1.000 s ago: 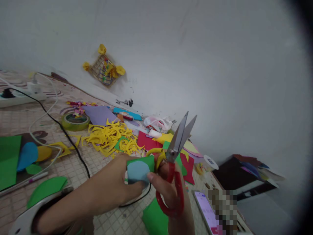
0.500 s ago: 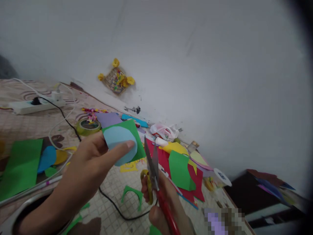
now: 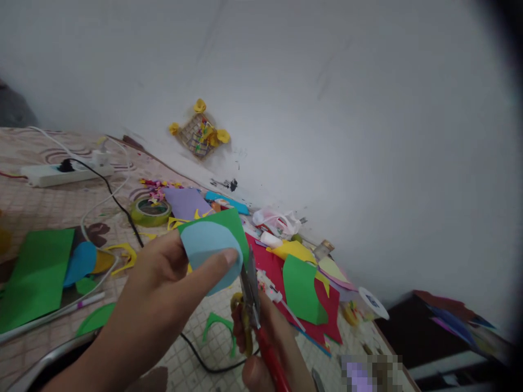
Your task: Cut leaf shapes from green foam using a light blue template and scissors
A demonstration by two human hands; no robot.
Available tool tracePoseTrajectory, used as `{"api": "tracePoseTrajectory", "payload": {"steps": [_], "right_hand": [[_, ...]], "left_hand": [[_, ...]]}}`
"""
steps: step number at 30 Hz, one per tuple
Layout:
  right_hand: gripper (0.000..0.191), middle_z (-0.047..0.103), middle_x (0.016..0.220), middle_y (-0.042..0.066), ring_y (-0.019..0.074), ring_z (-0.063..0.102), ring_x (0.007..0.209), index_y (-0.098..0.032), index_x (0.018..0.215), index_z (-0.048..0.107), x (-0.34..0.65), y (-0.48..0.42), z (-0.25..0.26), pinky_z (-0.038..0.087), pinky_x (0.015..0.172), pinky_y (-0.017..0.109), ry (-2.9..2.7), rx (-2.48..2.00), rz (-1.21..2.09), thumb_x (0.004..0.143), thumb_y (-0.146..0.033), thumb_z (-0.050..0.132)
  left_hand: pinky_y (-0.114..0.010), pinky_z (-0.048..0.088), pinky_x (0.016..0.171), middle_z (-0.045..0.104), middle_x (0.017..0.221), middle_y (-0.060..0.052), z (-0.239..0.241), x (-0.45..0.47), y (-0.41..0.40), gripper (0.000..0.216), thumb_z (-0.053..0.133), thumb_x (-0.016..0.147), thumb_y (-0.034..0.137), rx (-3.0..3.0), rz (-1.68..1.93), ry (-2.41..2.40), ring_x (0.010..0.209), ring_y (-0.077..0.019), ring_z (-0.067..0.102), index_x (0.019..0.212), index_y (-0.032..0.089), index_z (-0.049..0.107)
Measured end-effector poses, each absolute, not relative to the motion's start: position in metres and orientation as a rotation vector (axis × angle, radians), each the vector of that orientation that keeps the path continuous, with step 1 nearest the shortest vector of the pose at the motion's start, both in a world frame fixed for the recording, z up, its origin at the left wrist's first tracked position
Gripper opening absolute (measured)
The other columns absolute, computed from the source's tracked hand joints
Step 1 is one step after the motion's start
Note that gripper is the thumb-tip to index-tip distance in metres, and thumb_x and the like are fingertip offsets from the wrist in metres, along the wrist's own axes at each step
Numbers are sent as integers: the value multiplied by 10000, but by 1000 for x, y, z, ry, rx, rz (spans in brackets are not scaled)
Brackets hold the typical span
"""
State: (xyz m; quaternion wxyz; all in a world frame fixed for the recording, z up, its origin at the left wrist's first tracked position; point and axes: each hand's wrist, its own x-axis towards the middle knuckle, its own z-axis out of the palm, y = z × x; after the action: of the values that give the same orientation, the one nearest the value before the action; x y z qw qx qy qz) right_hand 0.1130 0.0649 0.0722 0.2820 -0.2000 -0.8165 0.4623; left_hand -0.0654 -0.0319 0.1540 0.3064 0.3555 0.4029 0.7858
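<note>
My left hand (image 3: pixel 163 294) pinches a light blue paper circle (image 3: pixel 208 245) laid over a piece of green paper (image 3: pixel 235 223). The thumb presses on the blue circle; the other fingers are behind the sheets. My right hand (image 3: pixel 269 348) grips scissors (image 3: pixel 251 294) with one red and one yellow handle. Their blades point up and meet the right edge of the green paper, close beside the circle. Below them on the table lies a curved green paper offcut (image 3: pixel 218 324).
At left are a white power strip (image 3: pixel 67 173), cables, green paper (image 3: pixel 38 275) and a roll of tape (image 3: pixel 151 211). Red paper (image 3: pixel 267 261), another green sheet (image 3: pixel 304 288) and a white plastic bag (image 3: pixel 278 220) lie at right. A wall (image 3: pixel 327 109) rises behind.
The scissors have moved up and left, so their blades now meet the green paper's edge. My left hand and the papers have shifted slightly right and down in view.
</note>
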Motion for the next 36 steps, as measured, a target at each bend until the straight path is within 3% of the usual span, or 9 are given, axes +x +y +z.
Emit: {"api": "tracePoseTrajectory", "payload": {"steps": [4, 9, 12, 21, 30, 33, 36], "right_hand": [[643, 579, 821, 26, 205, 508, 709, -265, 949, 623, 112, 48, 103, 423, 603, 308, -2126, -520, 1314, 750, -873, 555], [597, 581, 847, 17, 205, 495, 723, -280, 964, 593, 111, 43, 108, 406, 617, 310, -2066, -543, 1340, 759, -840, 595], [621, 568, 830, 9, 201, 483, 718, -277, 911, 588, 112, 44, 108, 404, 616, 312, -2077, -556, 1375, 721, -868, 603], [633, 596, 850, 25, 211, 529, 735, -278, 1021, 638, 115, 43, 106, 454, 622, 316, -2088, -593, 1291, 759, -851, 584], [608, 566, 866, 26, 215, 521, 774, -275, 949, 629, 117, 45, 105, 453, 649, 312, -2094, -609, 1329, 752, -849, 593], [647, 602, 888, 21, 218, 559, 788, -312, 1138, 644, 121, 47, 100, 471, 669, 308, -2081, -639, 1347, 747, -828, 629], [734, 630, 880, 17, 211, 587, 756, -329, 1343, 560, 121, 48, 96, 481, 651, 299, -2091, -631, 1274, 785, -802, 614]], "left_hand": [[-217, 517, 587, 667, 636, 46, 156, -59, -33, 160, 783, 775, 314, 992, 2060, 1151, 629, -139, 593, 657, 235, 709], [-234, 512, 547, 677, 617, 38, 160, -55, -32, 182, 760, 755, 305, 1094, 2069, 1252, 572, -145, 575, 599, 241, 692], [-229, 506, 532, 650, 583, 46, 160, -56, -33, 205, 754, 751, 305, 1122, 2082, 1275, 552, -141, 565, 574, 242, 672], [-248, 521, 567, 651, 574, 37, 162, -55, -34, 226, 737, 750, 328, 1123, 2073, 1308, 562, -151, 581, 556, 243, 660], [-224, 512, 571, 652, 586, 46, 161, -55, -34, 210, 722, 769, 278, 1120, 2057, 1202, 595, -147, 592, 577, 238, 646], [-224, 518, 571, 634, 571, 53, 161, -55, -33, 204, 717, 759, 259, 1113, 2053, 1184, 599, -151, 596, 572, 242, 638], [-231, 520, 568, 632, 571, 53, 161, -56, -33, 205, 702, 752, 262, 1136, 2060, 1198, 582, -152, 592, 564, 245, 623]]}}
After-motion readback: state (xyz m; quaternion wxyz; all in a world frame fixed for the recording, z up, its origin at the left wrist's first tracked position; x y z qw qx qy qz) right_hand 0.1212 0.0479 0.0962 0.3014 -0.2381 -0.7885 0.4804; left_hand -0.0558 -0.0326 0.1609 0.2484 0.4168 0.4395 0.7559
